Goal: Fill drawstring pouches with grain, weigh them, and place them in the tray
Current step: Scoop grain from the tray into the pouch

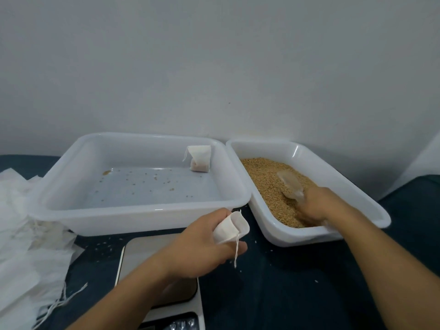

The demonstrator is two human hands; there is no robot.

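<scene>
- Your left hand [204, 246] grips a small white cloth drawstring pouch [230, 227]; fingers curled round it, mouth of the pouch held open at the top, its twisted string hanging down past your thumb; the hand sits above a flat steel-topped kitchen scale [152, 256] w/ a white body.
- Your right hand [319, 206] is down in the white plastic tub on the right [366, 201], fingers wrapped round the handle of a clear plastic scoop [291, 185]; the scoop's bowl lies in the tan grain [269, 182] just beyond your fingertips; hand is blurred, so exact finger positions can't be told.
- The empty-ish white plastic tray [142, 210] sits just beyond your left-hand fingers, touching the grain tub at one corner; one filled white pouch [200, 161] leans against its far right wall, well away from both hands; loose grains scattered over the tray floor.
- A heap of flat white unfilled pouches [26, 225] lies left of your left hand, on the dark blue cloth surface [285, 282]; a few stray grains on the cloth nr the scale.
</scene>
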